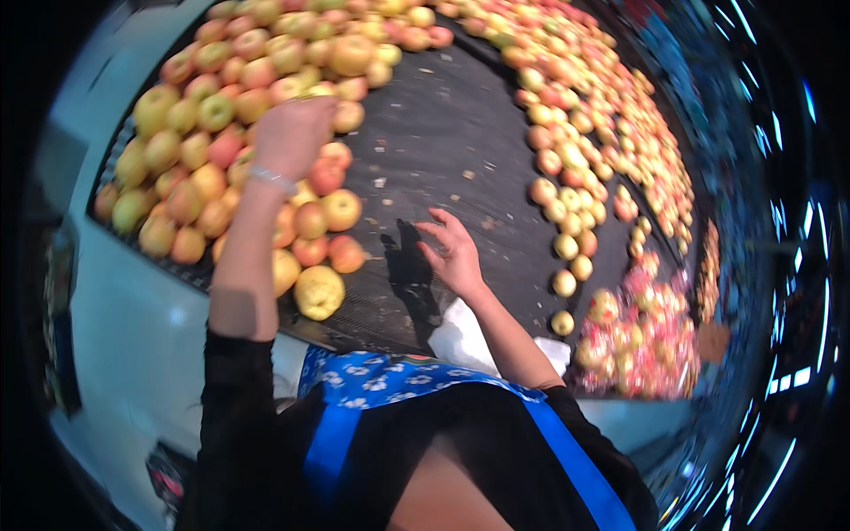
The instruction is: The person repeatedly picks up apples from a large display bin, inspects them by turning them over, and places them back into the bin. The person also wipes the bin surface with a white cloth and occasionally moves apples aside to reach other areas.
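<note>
My left hand [295,136] reaches over a heap of yellow-and-red apples [209,182] on the left side of the display. Its fingers are turned away from the camera and mostly hidden, so any apple in its grasp cannot be made out. A band circles that wrist. My right hand [451,252] hovers over the black mat [438,133] with fingers apart and nothing in it, casting a dark shadow beside it. Near the front edge, one large yellow apple [319,293] sits to the left of that hand. White plastic [461,335] lies under my right forearm.
Smaller apples [571,152] spread in a wide band along the right and far side. Clear bags of apples [634,338] stand at the front right corner. A raised rim [159,262] borders the display at left. My blue flowered apron [378,378] meets its front edge.
</note>
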{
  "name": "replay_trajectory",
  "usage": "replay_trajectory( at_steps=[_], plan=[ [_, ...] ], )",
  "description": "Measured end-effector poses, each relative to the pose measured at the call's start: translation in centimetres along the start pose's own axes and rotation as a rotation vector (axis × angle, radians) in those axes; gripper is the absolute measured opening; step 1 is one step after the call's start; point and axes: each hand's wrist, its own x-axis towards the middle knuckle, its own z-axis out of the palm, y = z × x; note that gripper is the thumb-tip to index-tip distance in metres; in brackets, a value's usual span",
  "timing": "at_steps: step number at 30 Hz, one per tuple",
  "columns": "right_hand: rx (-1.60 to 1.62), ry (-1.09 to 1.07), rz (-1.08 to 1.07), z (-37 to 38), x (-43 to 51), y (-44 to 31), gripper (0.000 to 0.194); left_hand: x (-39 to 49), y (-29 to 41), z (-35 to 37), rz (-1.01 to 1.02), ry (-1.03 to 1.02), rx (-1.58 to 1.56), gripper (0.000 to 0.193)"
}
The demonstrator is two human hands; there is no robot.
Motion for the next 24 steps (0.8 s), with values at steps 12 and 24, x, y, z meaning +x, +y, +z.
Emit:
replay_trajectory(
  at_steps=[12,24],
  plan=[
    [-0.585,0.125,1.226,-15.3,-25.8,18.9,0.066,-0.2,1.0,0.7,0.041,-0.132,0.094,0.019],
    [-0.489,0.268,1.222,-15.6,-20.9,22.7,0.098,-0.6,1.1,0.9,0.072,-0.036,0.031,0.011]
  ],
)
